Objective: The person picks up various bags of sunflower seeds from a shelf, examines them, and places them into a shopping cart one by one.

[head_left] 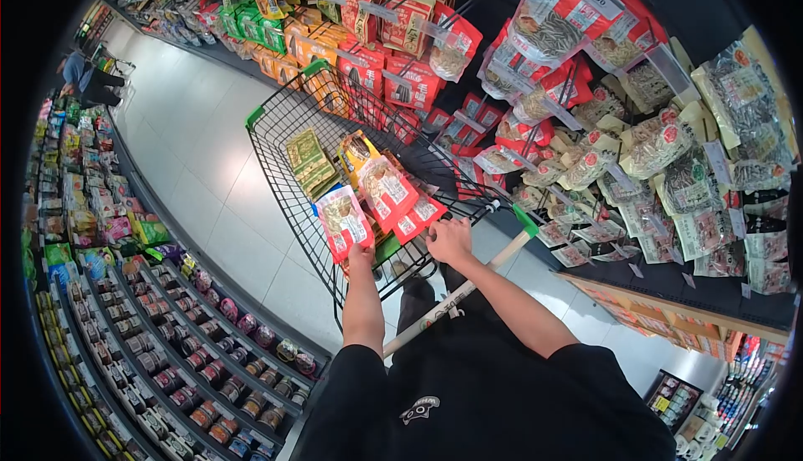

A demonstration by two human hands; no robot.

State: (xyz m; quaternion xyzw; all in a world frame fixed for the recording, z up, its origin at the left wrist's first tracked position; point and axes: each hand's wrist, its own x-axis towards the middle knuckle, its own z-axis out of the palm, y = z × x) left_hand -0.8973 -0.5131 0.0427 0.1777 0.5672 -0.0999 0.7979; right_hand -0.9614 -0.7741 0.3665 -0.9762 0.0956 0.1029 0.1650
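My left hand [361,254] grips the lower edge of a red and white packet [344,222] with a clear window, over the shopping cart [288,210]. To its right, my right hand [449,239] is closed at the corner of a red packet [417,216] inside the cart. Another red packet [387,191] and a yellow packet [357,153] lie overlapping above that one. Green and gold packets [309,162] are stacked on the cart's far left side. The cart's pale handle [502,258] passes beneath my forearms.
Hanging packets [552,26] fill the rack on the right, close beside the cart. Shelves of jars and packets [180,340] curve along the left. A tiled aisle [196,139] runs between them. Far down it, a person [77,72] stands near another cart [117,66].
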